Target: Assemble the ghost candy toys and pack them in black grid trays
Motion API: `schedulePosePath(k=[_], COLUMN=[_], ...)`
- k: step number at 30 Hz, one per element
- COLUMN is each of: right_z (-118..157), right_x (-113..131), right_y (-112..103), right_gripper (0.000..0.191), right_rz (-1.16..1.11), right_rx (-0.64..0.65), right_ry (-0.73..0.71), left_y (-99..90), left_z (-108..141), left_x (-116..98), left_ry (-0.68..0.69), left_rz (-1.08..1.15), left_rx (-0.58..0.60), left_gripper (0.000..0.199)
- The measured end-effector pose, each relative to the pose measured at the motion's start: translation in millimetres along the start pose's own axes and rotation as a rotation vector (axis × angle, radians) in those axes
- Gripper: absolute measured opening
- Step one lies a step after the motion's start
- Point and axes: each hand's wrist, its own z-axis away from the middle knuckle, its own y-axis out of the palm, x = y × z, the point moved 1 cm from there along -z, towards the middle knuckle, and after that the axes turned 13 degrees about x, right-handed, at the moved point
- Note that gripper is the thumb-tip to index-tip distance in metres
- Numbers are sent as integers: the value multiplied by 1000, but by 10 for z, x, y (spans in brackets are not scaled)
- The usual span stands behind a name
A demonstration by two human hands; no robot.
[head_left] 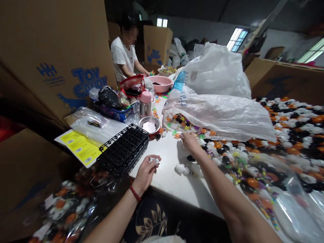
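Note:
My left hand (146, 172), with a red bead bracelet at its wrist, is closed around a small white skull-like toy (154, 161) with dark marks. It is above the table's near edge, beside a stack of black plastic grid trays (123, 150). My right hand (190, 143) reaches across the table to small colourful pieces (202, 131) at the mouth of a big white plastic bag (220, 113). Its fingers are curled together, and what they hold is too small to make out. White toy pieces (182, 169) lie on the table below my right forearm.
A heap of white, black and orange toys (291, 135) covers the right side. A metal bowl (149, 126) with white contents, a pink-topped flask (145, 104) and yellow printed sheets (81, 145) lie left. Behind, a person in a white shirt (124, 57) works near a pink basin (160, 84).

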Motion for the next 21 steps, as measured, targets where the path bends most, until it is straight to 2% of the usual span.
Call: schedulePosePath(k=[2, 4, 6, 8, 10, 13, 17, 19, 21], right_z=[-218, -326, -315, -172, 109, 730, 1548, 1802, 1935], right_x=[63, 88, 103, 142, 227, 439, 762, 881, 946], right_y=[16, 22, 20, 12, 16, 97, 328, 420, 461], right_gripper=[23, 19, 18, 21, 22, 26, 30, 28, 26], right_rz=[5, -6, -15, -49, -155, -447, -805, -906, -960], right_rx=[56, 71, 78, 45, -31, -132, -116, -99, -98], right_ry=[12, 31, 65, 83, 42, -111, -208, -227, -244], left_y=[7, 29, 60, 80, 75, 36, 57, 149, 287], left_z=[10, 29, 48, 58, 51, 18, 14, 48, 95], left_x=[20, 36, 41, 37, 28, 10, 3, 21, 53], left_ry=[5, 15, 37, 46, 27, -2, -14, -68, -121], left_rz=[-12, -26, -50, -57, -38, 30, 170, 231, 279], left_rx=[-27, -44, -33, -16, -18, -11, -67, -92, -85], left_gripper=[34, 38, 44, 54, 58, 46, 25, 22, 28])
